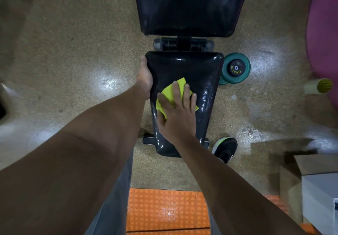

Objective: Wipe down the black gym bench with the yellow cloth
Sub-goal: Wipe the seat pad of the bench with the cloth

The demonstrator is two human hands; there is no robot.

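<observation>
The black gym bench fills the middle of the head view: its glossy seat pad (204, 73) lies near me and its back pad (190, 6) beyond a hinge. The yellow cloth (172, 93) lies flat on the seat pad. My right hand (176, 114) presses on the cloth with fingers spread, covering most of it. My left hand (145, 78) grips the seat pad's left edge, fingers curled under it and hidden.
A teal dumbbell (236, 68) lies on the speckled floor right of the seat. My shoe (225, 148) stands by the bench foot. An orange studded mat (168, 211) is below, boxes (318, 189) at lower right, a pink object (323, 33) at the right edge.
</observation>
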